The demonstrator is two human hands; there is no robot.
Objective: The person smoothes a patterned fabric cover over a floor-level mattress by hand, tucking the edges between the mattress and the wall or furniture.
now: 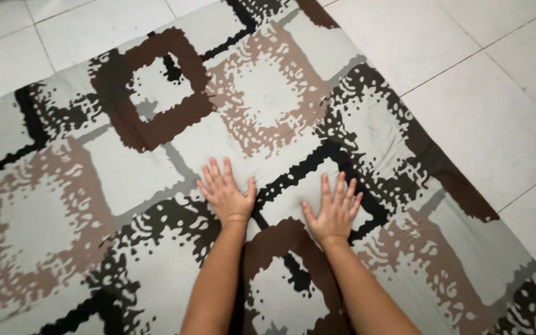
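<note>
A large grey cloth (138,180) printed with brown, tan and black squares lies spread flat on a white tiled floor. My left hand (226,192) rests palm down on the cloth near its middle, fingers spread. My right hand (334,211) lies flat beside it, a hand's width to the right, fingers apart over a black square outline. Neither hand holds anything. Both forearms reach in from the bottom edge.
White floor tiles (485,118) show to the right of the cloth and along the top left (44,25). The cloth's right edge (448,180) runs diagonally from top centre toward the lower right.
</note>
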